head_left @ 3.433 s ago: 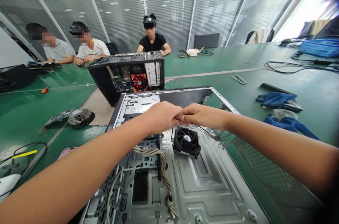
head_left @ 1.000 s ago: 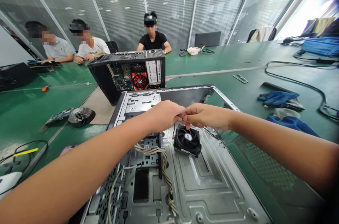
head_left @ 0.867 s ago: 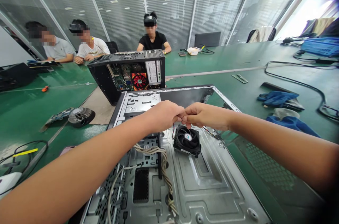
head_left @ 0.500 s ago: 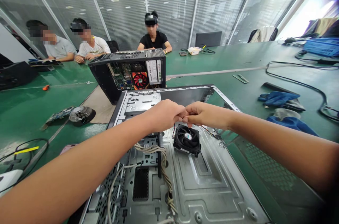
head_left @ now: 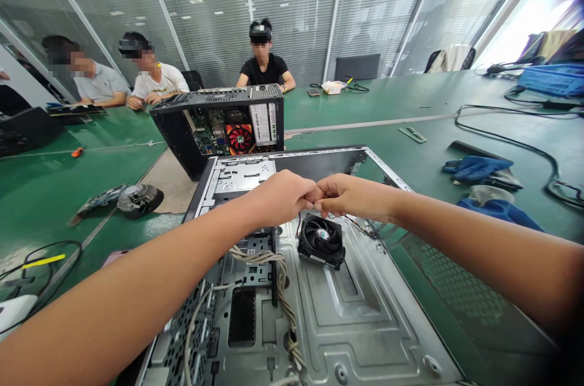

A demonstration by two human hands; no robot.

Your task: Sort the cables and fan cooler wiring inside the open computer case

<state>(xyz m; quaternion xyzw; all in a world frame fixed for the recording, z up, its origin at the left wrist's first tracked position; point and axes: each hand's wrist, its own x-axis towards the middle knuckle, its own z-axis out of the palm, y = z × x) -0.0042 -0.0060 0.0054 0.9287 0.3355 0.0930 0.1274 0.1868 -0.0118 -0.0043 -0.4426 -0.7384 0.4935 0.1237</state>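
My left hand and my right hand meet fingertip to fingertip above an open metal computer case. Both are closed in a pinch. Just below them a black square cooling fan lies tilted on the floor of the case. Thin coloured wires of the fan cable run up beneath the fingers on either side of the fan. The part of the cable between my fingertips is mostly hidden.
A second computer case with a red fan stands upright behind. A braided cable bundle lies inside the near case. Blue gloves and cables are at right, a round metal heatsink at left. Several people sit across the green table.
The view has shifted very slightly. My hands stay pinched together above the fan, with almost no visible movement.
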